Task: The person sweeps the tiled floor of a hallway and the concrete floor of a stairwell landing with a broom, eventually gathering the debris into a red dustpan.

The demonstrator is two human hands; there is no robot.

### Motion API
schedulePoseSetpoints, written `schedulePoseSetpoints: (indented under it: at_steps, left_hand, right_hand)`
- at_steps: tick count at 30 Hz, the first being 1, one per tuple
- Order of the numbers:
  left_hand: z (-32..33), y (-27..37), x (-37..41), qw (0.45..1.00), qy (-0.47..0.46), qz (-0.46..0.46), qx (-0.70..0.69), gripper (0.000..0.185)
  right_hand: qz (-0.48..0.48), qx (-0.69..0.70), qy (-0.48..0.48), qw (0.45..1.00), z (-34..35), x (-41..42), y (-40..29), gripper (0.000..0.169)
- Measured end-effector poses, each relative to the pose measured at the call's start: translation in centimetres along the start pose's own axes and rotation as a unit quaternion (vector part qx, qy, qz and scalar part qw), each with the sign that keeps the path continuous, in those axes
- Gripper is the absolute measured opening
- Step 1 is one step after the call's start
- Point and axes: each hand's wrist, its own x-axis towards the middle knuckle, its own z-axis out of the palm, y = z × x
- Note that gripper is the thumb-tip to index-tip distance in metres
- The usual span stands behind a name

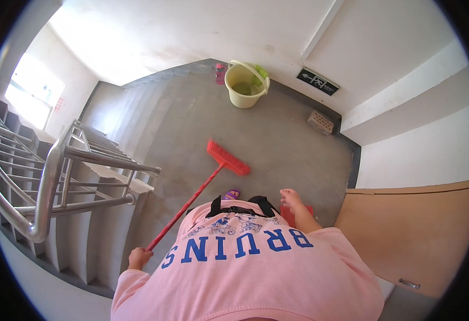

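Observation:
My left hand (140,257) is closed round the end of the red handle of a push-style broom (228,158). The broom's red bristled head is in front of me, over the grey floor. My right hand (290,198) is held out by my waist with nothing in it that I can see, its fingers partly spread and slightly curled. Just below and behind it a red plastic object, perhaps a dustpan (308,209), shows partly; my arm and shirt hide the rest. My foot in a purple sandal (232,195) shows beyond my waist.
A pale yellow bucket (244,100) with water and a green cloth (262,74) stands by the wall, beside a pink bottle (220,74). A perforated brick (321,122) lies farther right. Stairs and a metal railing (110,160) are at left, a wooden door (407,232) at right.

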Motion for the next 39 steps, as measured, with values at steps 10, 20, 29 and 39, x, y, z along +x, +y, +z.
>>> schedulePoseSetpoints:
  at_steps: [10, 20, 29, 39]
  left_hand:
    - [-2.6, 0.0, 1.4, 0.997, 0.067, -0.028, -0.018, 0.039]
    - [3.3, 10.6, 21.5, 0.967, 0.065, 0.214, -0.123, 0.031]
    - [10.8, 21.0, 8.4, 0.930, -0.058, 0.138, -0.335, 0.023]
    - [25.6, 13.2, -0.9, 0.926, -0.078, 0.109, -0.352, 0.023]
  right_hand:
    - [0.003, 0.085, 0.019, 0.996, 1.2, -5.6, 0.7, 0.027]
    - [0.061, 0.061, -0.015, 0.996, -4.8, -8.4, 16.7, 0.019]
    - [0.037, 0.177, 0.094, 0.979, -8.4, -15.2, 22.0, 0.023]
    - [0.027, -0.010, 0.056, 0.998, -14.5, -19.1, 38.0, 0.030]
